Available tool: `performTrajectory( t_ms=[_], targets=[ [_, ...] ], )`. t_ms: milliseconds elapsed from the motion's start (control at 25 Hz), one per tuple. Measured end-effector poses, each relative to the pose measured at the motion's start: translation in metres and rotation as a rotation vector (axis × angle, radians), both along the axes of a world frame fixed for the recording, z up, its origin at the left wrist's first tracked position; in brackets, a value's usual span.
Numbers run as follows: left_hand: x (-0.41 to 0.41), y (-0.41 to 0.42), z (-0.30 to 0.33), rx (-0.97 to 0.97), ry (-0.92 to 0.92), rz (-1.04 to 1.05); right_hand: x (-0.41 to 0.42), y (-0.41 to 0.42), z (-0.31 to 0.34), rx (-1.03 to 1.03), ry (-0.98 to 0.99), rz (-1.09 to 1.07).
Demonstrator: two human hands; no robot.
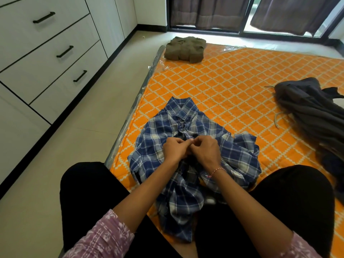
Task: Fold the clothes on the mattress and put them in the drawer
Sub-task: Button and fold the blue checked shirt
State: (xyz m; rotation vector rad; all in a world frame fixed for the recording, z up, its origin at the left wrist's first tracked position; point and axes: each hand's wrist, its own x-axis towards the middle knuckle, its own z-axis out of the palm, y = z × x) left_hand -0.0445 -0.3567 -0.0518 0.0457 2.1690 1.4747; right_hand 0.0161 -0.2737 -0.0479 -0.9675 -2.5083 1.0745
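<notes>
We work on the blue plaid shirt (188,146), lying collar-away near the mattress (232,86) left edge. Our left hand (175,148) and right hand (203,150) both pinch its button placket. It looks light and floppy (likely to slump), so shoulders or seams seem best to grip.

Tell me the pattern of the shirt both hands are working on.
Blue and white plaid shirt, seen in the head view, with a denim-blue collar.

Bare mattress (232,86) lies between olive garment (184,50) (folded) and dark pile (309,108).
</notes>
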Motion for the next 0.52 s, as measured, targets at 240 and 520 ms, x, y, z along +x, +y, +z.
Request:
performTrajectory(
  t_ms=[240, 520],
  targets=[
    [-0.015, -0.002, 0.013, 0.096, 0.041, -0.101, -0.006, 0.005, 0.011, -0.339, 0.125, -0.082],
    [-0.021, -0.008, 0.017, 0.199, 0.072, -0.18, -0.011, 0.007, 0.021, -0.913, 0.225, -0.232]
  ],
)
